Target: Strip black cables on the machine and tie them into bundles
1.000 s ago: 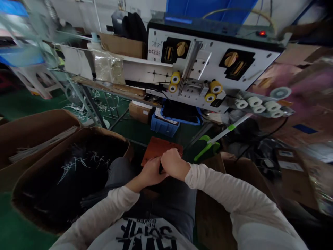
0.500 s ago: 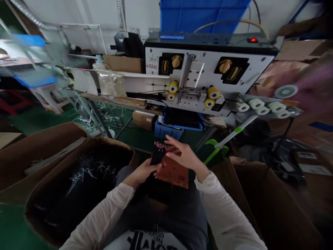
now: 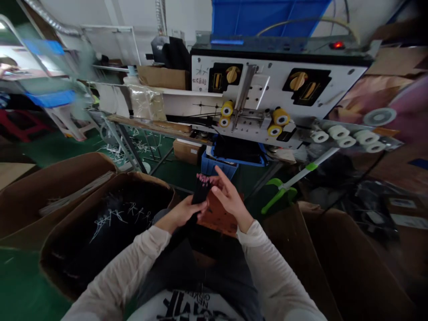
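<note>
The person's left hand (image 3: 182,213) is closed around a bundle of black wires (image 3: 199,192), which stands nearly upright with its pink tips (image 3: 202,179) pointing away from the person. The right hand (image 3: 229,198) is open, with the thumb raised and the fingers spread just beside the upper part of the bundle; whether they touch it cannot be told. Both hands are at lower centre, above a reddish-brown board (image 3: 219,218) lying across the lap of dark jeans (image 3: 197,263), and white sleeves (image 3: 267,263) run down to the lower edge. To the lower left, a cardboard box (image 3: 56,263) is filled with more black wires (image 3: 83,236), with white strands (image 3: 107,223) on top, and another box (image 3: 60,178) stands behind it. A brown cardboard box (image 3: 334,263) stands at lower right. Farther off, at upper centre and right, a white-panelled wire machine (image 3: 277,84) with yellow rollers (image 3: 281,117) sits above a blue crate (image 3: 217,167).
</note>
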`<state>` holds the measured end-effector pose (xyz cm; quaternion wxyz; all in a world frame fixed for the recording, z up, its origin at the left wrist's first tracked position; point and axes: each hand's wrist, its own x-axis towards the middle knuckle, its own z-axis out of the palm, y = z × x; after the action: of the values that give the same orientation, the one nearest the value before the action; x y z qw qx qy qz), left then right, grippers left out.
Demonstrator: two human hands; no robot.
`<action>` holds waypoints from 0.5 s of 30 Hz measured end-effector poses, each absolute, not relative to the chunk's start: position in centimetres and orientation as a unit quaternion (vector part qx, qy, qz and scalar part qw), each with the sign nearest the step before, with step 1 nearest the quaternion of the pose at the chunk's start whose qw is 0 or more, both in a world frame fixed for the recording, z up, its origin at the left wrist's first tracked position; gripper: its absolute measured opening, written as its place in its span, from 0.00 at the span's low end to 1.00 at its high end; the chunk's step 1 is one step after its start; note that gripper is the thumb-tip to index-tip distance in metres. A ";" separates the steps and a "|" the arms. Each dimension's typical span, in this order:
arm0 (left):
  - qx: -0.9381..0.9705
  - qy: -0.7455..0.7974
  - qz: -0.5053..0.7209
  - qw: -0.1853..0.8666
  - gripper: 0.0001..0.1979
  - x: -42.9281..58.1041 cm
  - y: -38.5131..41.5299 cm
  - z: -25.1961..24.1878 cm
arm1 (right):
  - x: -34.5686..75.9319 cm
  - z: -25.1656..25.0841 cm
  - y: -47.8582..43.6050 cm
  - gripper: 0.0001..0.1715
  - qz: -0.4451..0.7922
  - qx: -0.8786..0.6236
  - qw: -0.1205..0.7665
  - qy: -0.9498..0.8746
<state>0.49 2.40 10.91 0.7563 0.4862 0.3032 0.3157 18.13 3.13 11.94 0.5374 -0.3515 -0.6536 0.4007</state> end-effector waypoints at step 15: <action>0.612 0.363 0.608 0.352 0.08 7.2 11.0 30.8 | 4.2 2.1 3.7 0.16 0.533 -0.444 0.597 -0.403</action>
<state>7.18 10.98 30.82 0.3524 0.6120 0.3630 0.6079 4.25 3.69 2.08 0.5967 -0.4443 -0.4026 0.5334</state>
